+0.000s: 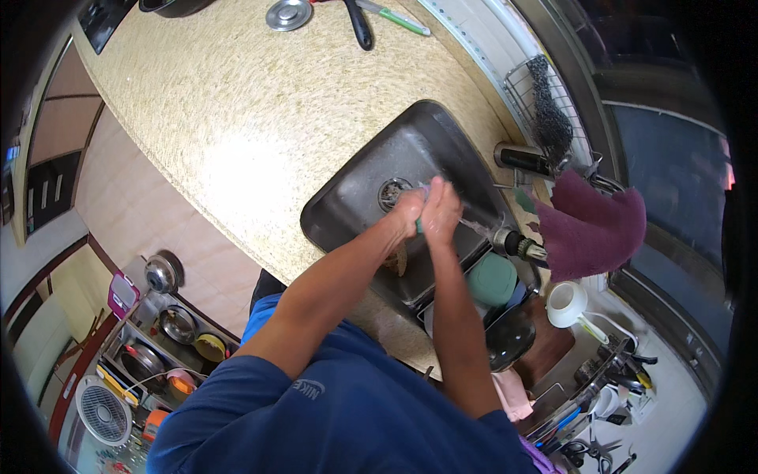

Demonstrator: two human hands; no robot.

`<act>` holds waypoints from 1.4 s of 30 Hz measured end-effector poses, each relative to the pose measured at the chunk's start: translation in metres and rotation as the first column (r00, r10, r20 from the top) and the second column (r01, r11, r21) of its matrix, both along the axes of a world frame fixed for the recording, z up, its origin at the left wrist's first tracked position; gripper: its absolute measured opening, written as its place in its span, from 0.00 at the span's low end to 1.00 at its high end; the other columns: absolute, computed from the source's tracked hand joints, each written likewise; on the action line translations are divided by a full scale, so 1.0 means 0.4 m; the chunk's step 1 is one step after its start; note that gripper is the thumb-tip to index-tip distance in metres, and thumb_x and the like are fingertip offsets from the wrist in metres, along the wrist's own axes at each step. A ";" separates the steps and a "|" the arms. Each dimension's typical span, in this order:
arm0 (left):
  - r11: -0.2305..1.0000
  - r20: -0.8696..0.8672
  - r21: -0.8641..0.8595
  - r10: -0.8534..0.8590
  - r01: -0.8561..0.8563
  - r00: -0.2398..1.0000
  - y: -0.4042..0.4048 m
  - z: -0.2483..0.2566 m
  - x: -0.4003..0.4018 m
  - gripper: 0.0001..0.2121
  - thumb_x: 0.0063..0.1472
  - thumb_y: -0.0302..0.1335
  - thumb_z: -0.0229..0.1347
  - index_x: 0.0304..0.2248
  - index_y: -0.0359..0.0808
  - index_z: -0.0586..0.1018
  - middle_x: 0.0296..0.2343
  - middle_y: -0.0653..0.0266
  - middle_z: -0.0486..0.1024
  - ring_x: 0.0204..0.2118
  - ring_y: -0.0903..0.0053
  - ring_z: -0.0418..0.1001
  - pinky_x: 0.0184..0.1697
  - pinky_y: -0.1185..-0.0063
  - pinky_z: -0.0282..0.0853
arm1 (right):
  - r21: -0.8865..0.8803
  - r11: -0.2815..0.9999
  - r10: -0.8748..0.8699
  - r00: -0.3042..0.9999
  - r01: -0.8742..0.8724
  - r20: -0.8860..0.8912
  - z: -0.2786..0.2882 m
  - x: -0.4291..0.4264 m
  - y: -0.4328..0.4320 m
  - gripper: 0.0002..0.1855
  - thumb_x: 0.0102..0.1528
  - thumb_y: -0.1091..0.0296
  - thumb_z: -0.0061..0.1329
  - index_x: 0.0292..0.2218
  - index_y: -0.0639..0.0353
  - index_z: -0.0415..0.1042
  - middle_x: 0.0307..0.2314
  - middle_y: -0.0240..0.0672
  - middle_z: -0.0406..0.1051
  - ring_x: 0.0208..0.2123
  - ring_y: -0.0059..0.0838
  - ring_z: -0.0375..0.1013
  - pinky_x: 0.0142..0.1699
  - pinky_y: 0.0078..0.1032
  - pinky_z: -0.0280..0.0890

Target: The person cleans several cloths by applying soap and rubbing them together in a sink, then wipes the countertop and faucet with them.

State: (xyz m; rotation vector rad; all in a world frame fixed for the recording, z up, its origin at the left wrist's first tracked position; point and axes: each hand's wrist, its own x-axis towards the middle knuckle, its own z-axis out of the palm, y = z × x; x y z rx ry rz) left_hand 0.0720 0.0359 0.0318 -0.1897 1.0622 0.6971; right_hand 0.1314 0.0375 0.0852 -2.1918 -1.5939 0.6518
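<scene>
My left hand (410, 207) and my right hand (442, 214) press together over the dark kitchen sink (349, 195). Between them is a soft-looking piece (420, 225), green with a hint of purple, mostly hidden by my fingers; cloth or sponge, I cannot tell. Water from the faucet (505, 242) runs toward my right hand, which is blurred. Just beyond my left hand lies the drain strainer (391, 192), with bits in it. A brown object (398, 262) in the sink is partly covered by my left forearm.
A purple cloth (592, 231) hangs by the faucet. Right of the sink stand a green container (492, 278), a dark glossy dish (510, 338) and a white handled pot (567, 303). A green-handled knife (402, 21) and a metal lid (288, 14) lie on the far countertop (237, 77).
</scene>
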 end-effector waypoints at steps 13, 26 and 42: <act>0.916 -0.040 0.251 0.334 -0.314 0.942 0.032 0.001 -0.136 0.07 0.59 0.28 0.52 0.24 0.37 0.76 0.21 0.68 0.72 0.21 0.81 0.69 0.24 0.79 0.66 | -0.332 0.900 0.053 0.828 -0.281 -0.559 -0.076 0.076 -0.007 0.25 0.45 0.73 0.52 0.46 0.61 0.65 0.38 0.44 0.70 0.42 0.41 0.70 0.45 0.32 0.63; 0.982 0.298 -0.169 0.133 -0.084 0.945 0.066 -0.050 -0.096 0.24 0.64 0.51 0.36 0.35 0.38 0.72 0.25 0.60 0.73 0.27 0.68 0.70 0.33 0.67 0.69 | 0.172 0.896 0.441 0.864 -0.409 -0.242 0.070 0.014 -0.073 0.13 0.44 0.87 0.41 0.34 0.65 0.67 0.39 0.45 0.70 0.39 0.41 0.70 0.42 0.28 0.65; 0.798 0.401 0.492 -0.562 0.347 0.723 0.078 0.106 -0.159 0.19 0.55 0.26 0.58 0.46 0.34 0.68 0.41 0.60 0.72 0.42 0.72 0.73 0.39 0.74 0.73 | -0.177 0.984 -0.059 0.871 -0.033 -0.487 0.024 0.164 0.000 0.14 0.52 0.79 0.44 0.42 0.64 0.70 0.36 0.34 0.72 0.34 0.21 0.71 0.38 0.17 0.66</act>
